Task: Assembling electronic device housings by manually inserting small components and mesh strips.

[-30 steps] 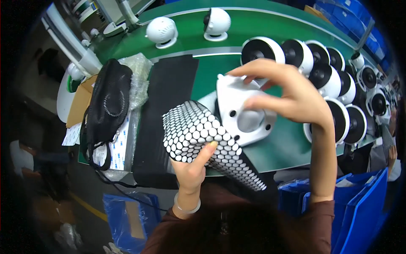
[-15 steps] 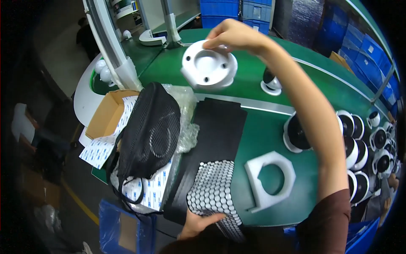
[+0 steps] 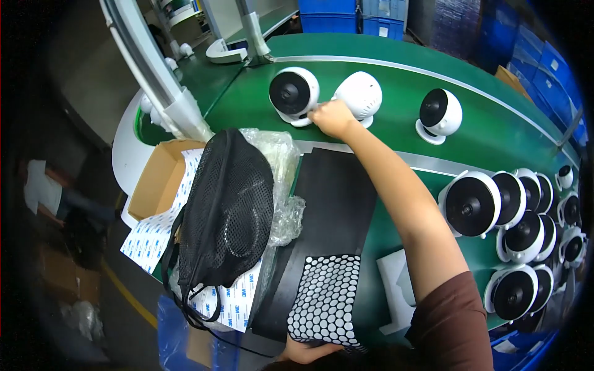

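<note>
My right hand (image 3: 335, 118) reaches out to the green belt (image 3: 396, 93), its fingers closed at the base of a round white camera (image 3: 293, 94) with a black front. That camera stands upright. A second white camera (image 3: 359, 96), seen from its vented back, stands just beyond the hand. Low in the view, my left hand (image 3: 309, 352) is closed on the near end of a sheet of round adhesive pads (image 3: 328, 297). The sheet lies over a long black mat (image 3: 337, 185). Partly hidden by my right forearm is a white ring-shaped holder (image 3: 394, 284).
A black mesh bag (image 3: 232, 210) rests on bubble wrap (image 3: 286, 222) at left, beside an open cardboard box (image 3: 162, 185). Several white cameras (image 3: 473, 204) crowd the right side. Another camera (image 3: 440, 115) stands on the belt. A grey post (image 3: 161, 80) rises at left.
My right hand has lowered a white piece, its base with black pads showing, to the belt, where a camera stands upright at my fingers. My left hand stays on the pad sheet.
</note>
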The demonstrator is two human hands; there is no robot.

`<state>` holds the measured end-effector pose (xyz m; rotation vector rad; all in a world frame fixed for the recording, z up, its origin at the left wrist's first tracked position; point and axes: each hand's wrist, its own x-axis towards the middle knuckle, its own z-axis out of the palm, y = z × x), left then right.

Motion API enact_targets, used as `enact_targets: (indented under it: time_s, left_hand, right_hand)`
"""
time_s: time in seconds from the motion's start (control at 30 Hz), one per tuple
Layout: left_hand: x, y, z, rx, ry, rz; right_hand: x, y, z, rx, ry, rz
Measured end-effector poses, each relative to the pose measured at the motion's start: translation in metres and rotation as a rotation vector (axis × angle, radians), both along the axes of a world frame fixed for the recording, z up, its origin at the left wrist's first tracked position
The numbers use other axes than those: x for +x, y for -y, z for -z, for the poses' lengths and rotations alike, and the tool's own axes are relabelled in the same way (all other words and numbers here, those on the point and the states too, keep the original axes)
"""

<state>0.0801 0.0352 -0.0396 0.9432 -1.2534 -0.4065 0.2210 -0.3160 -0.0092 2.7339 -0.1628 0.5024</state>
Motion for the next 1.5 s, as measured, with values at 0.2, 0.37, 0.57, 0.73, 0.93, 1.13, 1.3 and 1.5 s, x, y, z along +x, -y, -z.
enact_targets:
  time_s: [0.2, 0.37, 0.57, 0.73, 0.93, 1.13, 1.3, 1.5]
  left_hand:
    - [0.000, -0.023, 0.011, 0.501, -0.387, 0.152]
    - [0.002, -0.015, 0.024, 0.124, -0.043, 0.099]
    - [-0.005, -0.024, 0.007, 0.520, -0.482, 0.173]
    - [-0.012, -0.018, -0.005, 0.584, -0.458, -0.009]
    - [-0.024, 0.002, -0.007, 0.203, -0.444, -0.134]
    - [-0.044, 0.016, -0.014, 0.119, -0.441, -0.152]
    - [-0.072, 0.034, -0.007, 0.021, -0.640, -0.083]
    - [-0.083, 0.047, -0.007, 0.025, -0.681, -0.104]
  right_hand:
    - [-0.021, 0.000, -0.003, 0.153, -0.218, 0.142]
    - [-0.052, -0.022, -0.027, 0.141, 0.556, 0.027]
    - [-0.071, 0.015, 0.000, 0.107, 0.652, 0.704]
    - [-0.105, 0.012, -0.058, 0.525, 0.625, 0.729]
    - [-0.176, -0.040, -0.140, 0.584, 0.181, 0.203]
    - [-0.275, -0.090, -0.115, 1.669, 0.036, 0.225]
    - [-0.312, -0.128, -0.066, 1.435, -0.130, 0.337]
    - [-0.330, -0.116, -0.039, 0.933, -0.006, 0.188]
